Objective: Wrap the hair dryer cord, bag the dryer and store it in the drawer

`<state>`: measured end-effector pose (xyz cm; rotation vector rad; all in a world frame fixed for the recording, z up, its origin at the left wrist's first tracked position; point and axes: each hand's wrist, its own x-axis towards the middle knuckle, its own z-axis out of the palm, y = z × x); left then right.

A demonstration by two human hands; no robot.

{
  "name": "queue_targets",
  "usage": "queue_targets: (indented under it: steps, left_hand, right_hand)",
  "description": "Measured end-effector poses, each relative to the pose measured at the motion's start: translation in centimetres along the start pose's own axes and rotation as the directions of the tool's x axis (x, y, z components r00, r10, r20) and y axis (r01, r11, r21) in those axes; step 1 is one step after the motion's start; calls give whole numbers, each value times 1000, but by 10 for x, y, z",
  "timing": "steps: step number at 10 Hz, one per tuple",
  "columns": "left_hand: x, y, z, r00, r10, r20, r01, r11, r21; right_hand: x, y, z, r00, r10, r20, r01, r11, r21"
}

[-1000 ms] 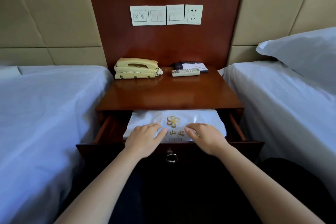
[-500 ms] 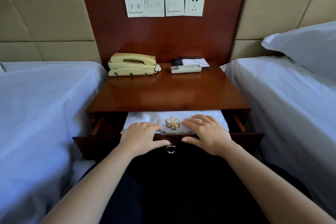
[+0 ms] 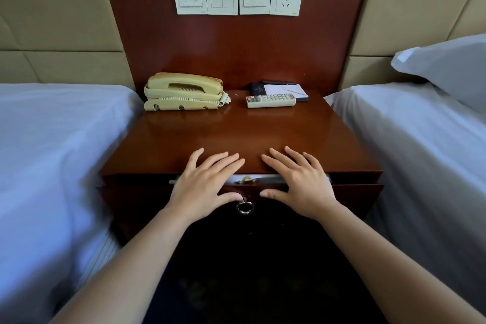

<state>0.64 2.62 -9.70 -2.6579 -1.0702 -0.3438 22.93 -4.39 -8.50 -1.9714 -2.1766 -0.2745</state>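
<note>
Logo (image 3: pixel 246 179) (gold, half hidden) on bag (image 3: pixel 264 178) in drawer (image 3: pixel 355 197); lettering unreadable.

nightstand top (image 3: pixel 236 134): glossy lacquered wood, reflective. drawer front (image 3: pixel 352 196): darker wood, duller. ring pull (image 3: pixel 244 208): shiny metal. bag (image 3: pixel 268 178) sliver in the gap: white, smooth, looks plastic. telephone (image 3: pixel 184 91): yellowed matt plastic. bed sheets (image 3: pixel 52 139): matt white cloth.

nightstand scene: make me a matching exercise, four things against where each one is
Things: 1 telephone; 2 remote control; 3 white bag; 4 pillow
Places: a in the nearly closed drawer; b back left of the nightstand top; c on the right bed; d back right of the top
Pairs: 1-b; 2-d; 3-a; 4-c
</note>
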Motion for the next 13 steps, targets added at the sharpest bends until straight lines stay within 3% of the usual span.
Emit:
queue_targets:
  steps: [2, 3, 4, 6, 7, 8, 9, 11, 12, 13]
  left_hand:
    - [12, 0, 14, 981, -63, -182, 69, 997, 24]
    - [14, 1, 14, 975, -73, -210, 81, 996, 32]
    - [13, 5, 9, 980, -97, -174, 93, 995, -32]
    - [17, 21, -31, 971, -219, 97, 240, 895, -377]
    - [20, 21, -59, 922, -196, 335, 323, 867, -381]
    - [27, 20, -89, 872, -154, 465, 300, 919, -257]
    - [43, 15, -112, 887, -89, 454, 258, 910, -326]
    - [116, -27, -137, 787, -45, 615, 285, 911, -297]
    - [169, -55, -140, 769, -64, 636, 278, 929, -243]
    - [213, -79, -141, 756, -51, 653, 270, 932, -240]
  right_hand:
    - [10, -3, 21, 939, 59, -339, -58, 998, 11]
    - [13, -2, 24, 923, 55, -381, -51, 998, 23]
    - [12, -5, 21, 936, 73, -345, -62, 997, 41]
    - [16, -5, -25, 991, 126, 37, -131, 935, 329]
    - [18, 1, -51, 969, 104, 226, -174, 933, 315]
    - [25, 9, -69, 929, 86, 360, -193, 942, 274]
    - [40, 14, -88, 884, 68, 462, -205, 946, 253]
    - [111, 36, -111, 846, 67, 529, -196, 962, 190]
    - [166, 49, -124, 884, 62, 463, -136, 982, 129]
    - [220, 62, -130, 897, 15, 442, -126, 967, 223]
